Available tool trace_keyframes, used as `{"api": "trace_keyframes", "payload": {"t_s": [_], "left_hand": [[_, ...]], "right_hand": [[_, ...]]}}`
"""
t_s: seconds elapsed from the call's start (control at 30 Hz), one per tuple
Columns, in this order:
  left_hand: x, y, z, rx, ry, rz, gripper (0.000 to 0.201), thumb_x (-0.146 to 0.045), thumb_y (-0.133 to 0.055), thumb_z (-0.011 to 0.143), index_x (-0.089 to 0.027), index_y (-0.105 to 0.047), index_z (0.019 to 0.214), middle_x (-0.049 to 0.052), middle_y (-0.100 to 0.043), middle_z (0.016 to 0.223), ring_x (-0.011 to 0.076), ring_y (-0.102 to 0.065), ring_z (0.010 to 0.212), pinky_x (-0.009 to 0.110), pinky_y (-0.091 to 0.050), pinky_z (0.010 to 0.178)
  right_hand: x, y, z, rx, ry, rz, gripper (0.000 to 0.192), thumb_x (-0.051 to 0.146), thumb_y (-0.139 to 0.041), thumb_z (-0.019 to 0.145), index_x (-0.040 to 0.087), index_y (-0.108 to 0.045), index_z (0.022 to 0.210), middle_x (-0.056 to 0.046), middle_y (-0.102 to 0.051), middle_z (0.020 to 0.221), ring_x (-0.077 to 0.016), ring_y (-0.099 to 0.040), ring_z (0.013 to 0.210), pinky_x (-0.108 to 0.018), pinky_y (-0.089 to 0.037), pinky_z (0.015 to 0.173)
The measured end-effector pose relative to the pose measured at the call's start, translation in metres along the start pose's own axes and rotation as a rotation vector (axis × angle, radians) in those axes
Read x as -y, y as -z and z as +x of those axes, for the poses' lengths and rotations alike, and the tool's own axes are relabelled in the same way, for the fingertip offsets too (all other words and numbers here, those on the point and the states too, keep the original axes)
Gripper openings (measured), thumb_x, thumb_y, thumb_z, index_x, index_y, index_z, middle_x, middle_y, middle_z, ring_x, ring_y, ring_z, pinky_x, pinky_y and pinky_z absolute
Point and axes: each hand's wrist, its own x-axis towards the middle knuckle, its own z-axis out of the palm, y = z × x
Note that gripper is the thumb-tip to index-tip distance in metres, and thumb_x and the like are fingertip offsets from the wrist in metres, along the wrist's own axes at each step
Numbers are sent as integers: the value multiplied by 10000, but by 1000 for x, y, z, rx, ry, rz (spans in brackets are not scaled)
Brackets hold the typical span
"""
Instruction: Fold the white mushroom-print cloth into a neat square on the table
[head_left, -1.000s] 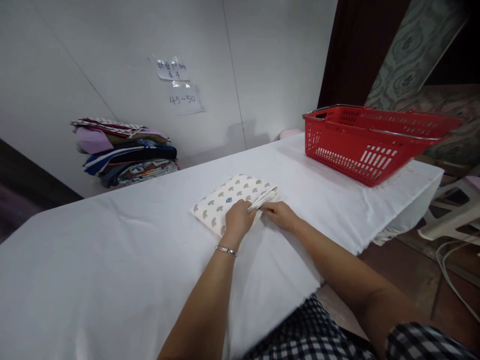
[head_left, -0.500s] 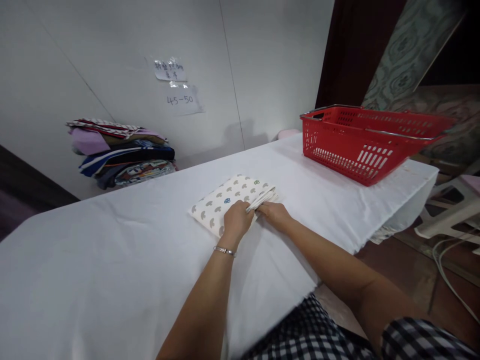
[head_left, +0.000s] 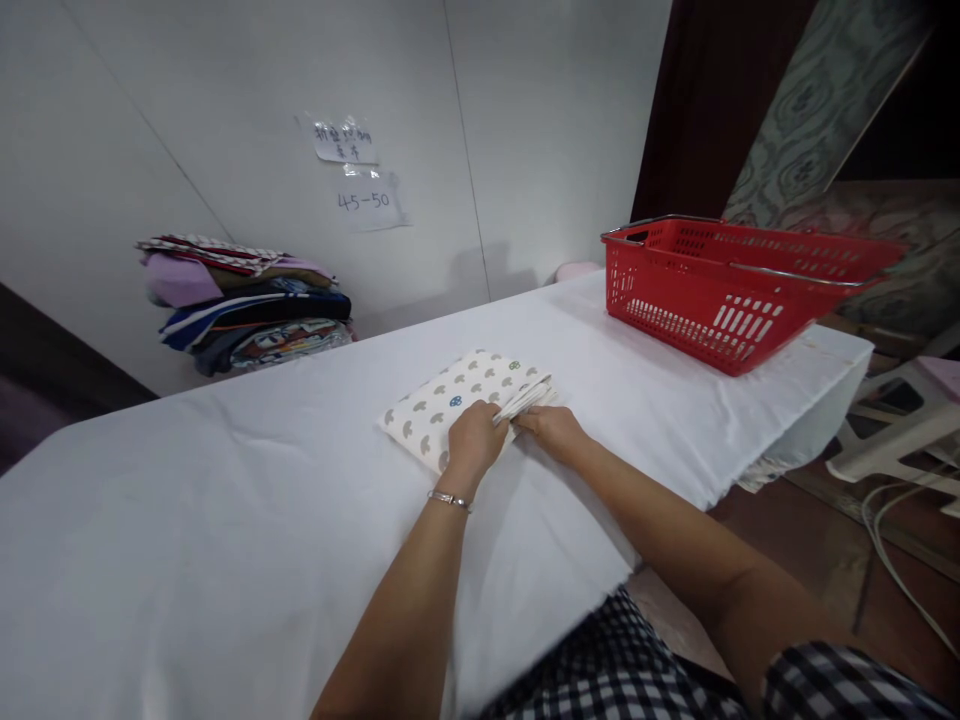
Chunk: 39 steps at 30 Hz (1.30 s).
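Note:
A folded white cloth (head_left: pixel 431 412) printed with grey mushroom-like shapes lies on the white-covered table (head_left: pixel 285 520). Its near right edge shows several stacked layers, lifted a little. My left hand (head_left: pixel 474 438), with a silver bracelet at the wrist, is closed on that edge from the near side. My right hand (head_left: pixel 556 430) pinches the layered edge just to the right, its fingertips partly under the cloth. The two hands are close together, and the exact finger grip is partly hidden by the fabric.
A red plastic basket (head_left: pixel 675 290) with metal handles stands at the table's back right. A pile of folded clothes (head_left: pixel 251 305) sits beyond the far left edge, by the wall. Paper signs (head_left: pixel 367 200) are taped to the wall. A white stool (head_left: pixel 892 420) stands right of the table.
The view has shifted very slightly. Both hands keep their hold on the cloth in nearly the same place.

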Motion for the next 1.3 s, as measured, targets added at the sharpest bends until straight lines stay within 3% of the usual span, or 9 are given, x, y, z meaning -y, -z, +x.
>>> {"api": "trace_keyframes", "payload": {"t_s": [0.23,0.43,0.73,0.8,0.87,0.97,1.1,1.3], "left_hand": [[0,-1,1,5,10,5,206,-333,-500,850,-225,-647,944,26,-629,1002,171,-567,921,258,-401,724],[-1,0,0,28,17,6,208,-328,-506,851,-229,-640,976,24,-619,1031,165,-563,938,254,-403,745],[0,-5,-1,6,-11,33,181,-321,-512,840,-223,-635,930,26,-630,992,179,-575,923,263,-409,708],[1,-7,-2,-11,-33,44,165,-311,-513,839,-220,-632,907,26,-632,977,176,-576,927,259,-407,707],[1,-8,-2,-16,-34,48,157,-304,-508,839,-220,-629,894,24,-631,971,173,-578,922,257,-407,707],[1,-7,-1,-18,-22,37,162,-308,-506,839,-222,-629,899,23,-631,980,172,-578,922,258,-409,714],[0,-4,-1,-16,-30,28,163,-308,-510,833,-221,-631,899,26,-632,990,175,-572,936,259,-405,727],[0,-3,-1,1,-6,19,171,-306,-505,836,-224,-626,924,26,-625,1008,172,-570,935,263,-404,745]], "right_hand": [[5,0,2,1,8,-97,343,194,-407,898,268,-617,1158,-47,-650,1087,-184,-583,931,-247,-382,678],[-4,-4,-9,-41,-22,-71,338,190,-397,905,280,-634,1129,-36,-659,943,-164,-579,817,-235,-350,612],[-5,-8,-10,-114,-42,357,233,265,-487,883,265,-693,993,-23,-680,970,-169,-597,888,-248,-410,736],[-1,-7,-9,-162,-145,547,194,248,-523,847,237,-686,952,-18,-688,916,-154,-609,809,-241,-430,692],[3,-7,-8,-181,-370,789,141,242,-543,819,197,-662,880,-8,-687,812,-115,-588,613,-219,-426,567],[6,-6,-5,-90,-667,1041,158,275,-543,823,158,-602,734,0,-655,642,-67,-461,369,-204,-333,382],[2,-5,1,39,-735,1135,197,266,-561,832,145,-561,677,-14,-644,570,-67,-447,312,-199,-265,300],[-1,1,11,227,-770,1296,177,216,-560,863,108,-582,723,-26,-642,541,-69,-504,350,-167,-312,305]]}}
